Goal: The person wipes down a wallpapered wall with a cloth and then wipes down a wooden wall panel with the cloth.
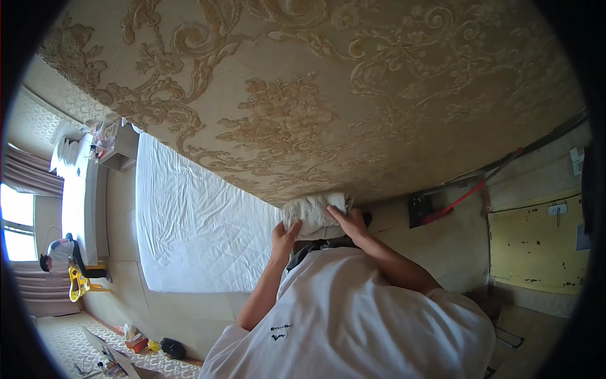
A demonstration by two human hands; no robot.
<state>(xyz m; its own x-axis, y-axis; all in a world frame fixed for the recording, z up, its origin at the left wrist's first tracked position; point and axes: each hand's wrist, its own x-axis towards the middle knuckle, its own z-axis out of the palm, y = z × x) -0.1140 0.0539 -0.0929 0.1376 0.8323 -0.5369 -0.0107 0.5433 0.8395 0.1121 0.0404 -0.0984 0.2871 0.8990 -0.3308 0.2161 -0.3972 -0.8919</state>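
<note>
The left hand (288, 236) and right hand (351, 222) grip opposite ends of a folded pale cloth (314, 213) at the person's waist, beside the patterned wall (278, 114); the white-sheeted bed (196, 221) lies to the left.

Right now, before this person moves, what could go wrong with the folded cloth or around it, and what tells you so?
The folded cloth is gripped near its sides by the left hand and right hand, so its layers might slip apart if either loosens. It is close to the patterned wall and could rub there. The red pole near that wall might get knocked if the person steps right.
</note>
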